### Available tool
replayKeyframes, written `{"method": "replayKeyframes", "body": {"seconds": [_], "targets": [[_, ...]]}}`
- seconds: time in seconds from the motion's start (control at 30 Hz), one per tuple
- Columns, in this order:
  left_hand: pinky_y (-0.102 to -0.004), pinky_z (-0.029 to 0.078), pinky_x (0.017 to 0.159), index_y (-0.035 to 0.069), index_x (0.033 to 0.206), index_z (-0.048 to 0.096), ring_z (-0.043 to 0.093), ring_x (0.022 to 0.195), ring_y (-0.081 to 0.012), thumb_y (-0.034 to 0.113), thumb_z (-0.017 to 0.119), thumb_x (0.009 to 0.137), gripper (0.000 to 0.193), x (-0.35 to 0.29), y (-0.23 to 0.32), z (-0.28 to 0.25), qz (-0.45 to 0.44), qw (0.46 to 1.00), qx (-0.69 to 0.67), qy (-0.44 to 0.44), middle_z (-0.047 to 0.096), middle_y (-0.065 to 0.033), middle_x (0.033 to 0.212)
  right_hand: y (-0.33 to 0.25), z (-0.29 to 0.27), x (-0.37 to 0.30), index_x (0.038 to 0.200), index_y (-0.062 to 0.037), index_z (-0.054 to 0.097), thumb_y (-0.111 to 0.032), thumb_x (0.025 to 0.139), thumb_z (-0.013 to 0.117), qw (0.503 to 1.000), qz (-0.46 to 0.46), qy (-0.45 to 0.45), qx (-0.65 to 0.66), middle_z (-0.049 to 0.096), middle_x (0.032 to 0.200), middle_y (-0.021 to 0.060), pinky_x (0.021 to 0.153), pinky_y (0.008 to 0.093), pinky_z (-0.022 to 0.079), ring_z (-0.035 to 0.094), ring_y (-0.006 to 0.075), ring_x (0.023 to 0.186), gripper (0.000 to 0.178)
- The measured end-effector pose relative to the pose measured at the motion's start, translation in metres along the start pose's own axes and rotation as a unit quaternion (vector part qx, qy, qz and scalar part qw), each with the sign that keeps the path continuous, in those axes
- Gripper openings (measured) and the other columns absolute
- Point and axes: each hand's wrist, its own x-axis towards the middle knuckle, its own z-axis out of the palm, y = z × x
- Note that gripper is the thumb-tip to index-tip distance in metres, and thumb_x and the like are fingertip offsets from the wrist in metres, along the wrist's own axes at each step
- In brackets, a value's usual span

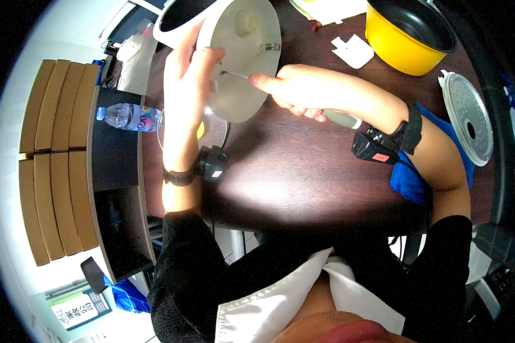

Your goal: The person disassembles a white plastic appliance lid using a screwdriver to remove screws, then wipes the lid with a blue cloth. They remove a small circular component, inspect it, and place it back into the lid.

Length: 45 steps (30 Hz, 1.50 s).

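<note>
My left hand (pixel 190 74) grips the rim of a white, rounded appliance housing (pixel 243 94) and keeps it tilted up over the dark table. The housing's broad, round face is turned toward my right side, with a raised round boss near its upper part and a small metal piece at its edge. In my right hand (pixel 292 94) is a screwdriver (pixel 344 119) with a grey-green handle, its thin shaft pointing left. The shaft's tip meets the housing's face or lies just in front of it; I cannot tell which. Black straps with small devices circle both wrists.
Toward the back right stands a yellow pot (pixel 392 48) with a black inside, beside a small white plastic plate (pixel 355 52). A perforated round lid (pixel 470 117) lies right, near a blue cloth (pixel 409 183). Left are a water bottle (pixel 126 117) and cardboard boxes (pixel 57 166).
</note>
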Motion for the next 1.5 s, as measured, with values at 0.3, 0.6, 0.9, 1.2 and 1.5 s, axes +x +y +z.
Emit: {"method": "replayKeyframes", "body": {"seconds": [0.3, 0.6, 0.9, 1.2, 1.5], "targets": [[-0.0217, 0.041, 0.068, 0.000, 0.120, 0.054, 0.053, 0.080, -0.0106, 0.015, 0.052, 0.078, 0.045, 0.004, -0.006, -0.005, -0.010, 1.000, -0.010, -0.028, 0.060, -0.0063, 0.090, -0.001, 0.017, -0.009, 0.057, -0.0142, 0.032, -0.058, 0.091, 0.031, 0.922, 0.075, -0.186, 0.331, 0.027, 0.046, -0.0061, 0.032, 0.0222, 0.026, 0.025, 0.0047, 0.036, 0.056], [-0.0232, 0.042, 0.073, -0.001, 0.121, 0.052, 0.054, 0.083, -0.0123, 0.016, 0.053, 0.078, 0.046, 0.000, -0.007, -0.002, -0.026, 1.000, -0.015, 0.006, 0.060, -0.0081, 0.095, 0.004, 0.006, -0.006, 0.061, 0.0008, 0.063, -0.040, 0.086, 0.055, 0.839, -0.201, 0.311, -0.399, 0.055, 0.052, 0.0192, 0.049, 0.0397, 0.049, 0.059, 0.0340, 0.049, 0.048], [-0.0242, 0.042, 0.079, -0.003, 0.121, 0.052, 0.054, 0.087, -0.0133, 0.013, 0.051, 0.078, 0.045, 0.002, -0.005, -0.004, -0.013, 0.999, -0.045, -0.021, 0.060, -0.0087, 0.096, -0.006, 0.007, -0.001, 0.051, -0.0069, 0.044, -0.060, 0.089, 0.036, 0.996, 0.047, -0.037, 0.069, 0.037, 0.042, 0.0024, 0.034, 0.0284, 0.037, 0.038, 0.0109, 0.032, 0.066], [-0.0236, 0.042, 0.076, -0.002, 0.120, 0.053, 0.054, 0.084, -0.0120, 0.014, 0.051, 0.078, 0.045, 0.002, -0.001, -0.003, -0.006, 1.000, -0.017, -0.024, 0.060, -0.0075, 0.094, 0.004, 0.011, -0.004, 0.053, -0.0040, 0.053, -0.051, 0.089, 0.045, 0.943, -0.112, 0.234, -0.207, 0.046, 0.043, 0.0082, 0.037, 0.0338, 0.041, 0.049, 0.0216, 0.035, 0.060], [-0.0239, 0.042, 0.079, -0.002, 0.121, 0.053, 0.054, 0.086, -0.0124, 0.014, 0.051, 0.078, 0.045, 0.004, -0.003, -0.007, -0.008, 0.999, -0.021, -0.037, 0.060, -0.0083, 0.097, -0.002, 0.000, -0.010, 0.057, -0.0008, 0.062, -0.047, 0.088, 0.049, 0.847, -0.203, 0.341, -0.353, 0.052, 0.046, 0.0157, 0.045, 0.0373, 0.048, 0.057, 0.0299, 0.044, 0.057]]}}
